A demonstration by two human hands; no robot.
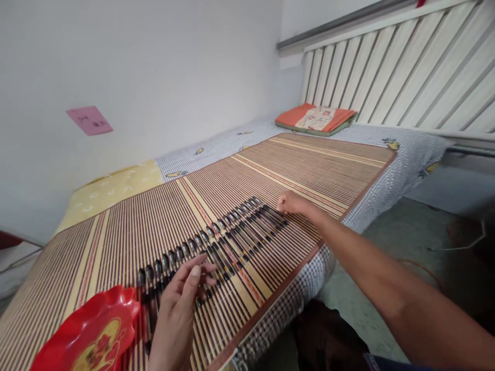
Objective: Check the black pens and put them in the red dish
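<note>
A slanting row of dark pens [247,238] lies side by side on a striped bamboo mat. Along the row's far side runs a line of dark, shiny pen caps [203,237]; whether they are joined to the pens I cannot tell. My left hand [180,299] hovers over the near left part of the row, fingers loosely apart with nothing seen in them, hiding some pens. At the row's far right end my right hand [291,202] is closed, its fingers curled close to the mat beside the last pens. Anything inside that hand is hidden.
A red scalloped plate [127,304] with a gold pattern sits left of the pens. The striped mat [328,172] covers a bed with a checked sheet [415,144]. Folded orange cloth [313,118] lies by the white slatted headboard [371,67]. A pink note [89,120] hangs on the wall.
</note>
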